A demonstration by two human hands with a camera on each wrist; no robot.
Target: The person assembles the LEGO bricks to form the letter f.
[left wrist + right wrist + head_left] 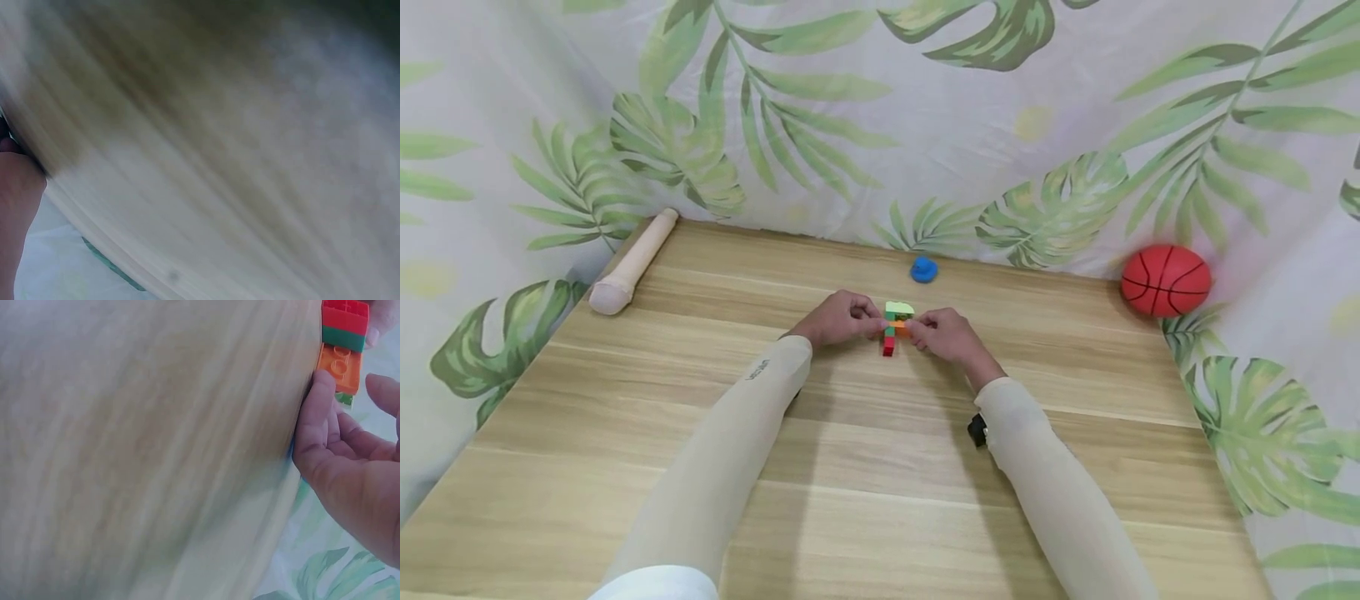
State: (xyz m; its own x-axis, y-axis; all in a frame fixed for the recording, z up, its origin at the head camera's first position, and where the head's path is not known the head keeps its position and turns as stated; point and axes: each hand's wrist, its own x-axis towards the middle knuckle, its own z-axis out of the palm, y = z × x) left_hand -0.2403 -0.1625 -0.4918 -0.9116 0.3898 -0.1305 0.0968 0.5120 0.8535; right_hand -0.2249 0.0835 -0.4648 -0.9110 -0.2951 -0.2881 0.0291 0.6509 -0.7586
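Both hands meet over a small stack of toy building bricks on the table. It has a light green brick (898, 307) at the far end, an orange brick (340, 367), a green brick (343, 337) and a red brick (345, 315) nearest the person. My left hand (842, 318) grips the stack from the left, fingertips by the green brick. From the right, my right hand (947, 335) holds the orange brick between curled fingers and thumb. The left wrist view catches only part of the left hand (19, 206) at its edge; its fingertips are hidden there.
A blue toy duck (923, 269) sits just beyond the hands. At the back right lies a red ball (1166, 281) with black lines. A pale microphone-shaped object (634, 262) lies along the left table edge. Leaf-patterned cloth (820, 100) hangs behind the wooden table (880, 500).
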